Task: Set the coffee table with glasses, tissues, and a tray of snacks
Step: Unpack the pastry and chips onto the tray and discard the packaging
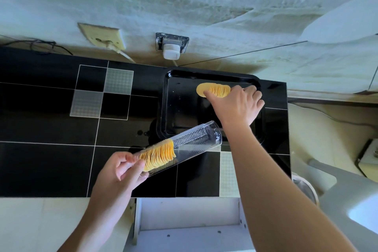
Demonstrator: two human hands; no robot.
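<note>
A black tray [173,108] lies on the black tiled counter [51,159] by the wall. Inside it, near the far rim, my right hand [237,106] grips a short stack of yellow chips [214,90] lying on its side, the fingers curled around its right end. My left hand [120,172] holds the near end of a clear plastic chip sleeve [192,141], tilted over the counter with its open end above the tray's near rim. More yellow chips [159,155] sit in the sleeve's lower half; its upper half holds none.
Two wall sockets [102,37] [171,45] with plugs and cords sit behind the counter. An open white drawer [190,217] juts out below the counter's front edge. A white rounded object [337,186] and a bin stand to the right.
</note>
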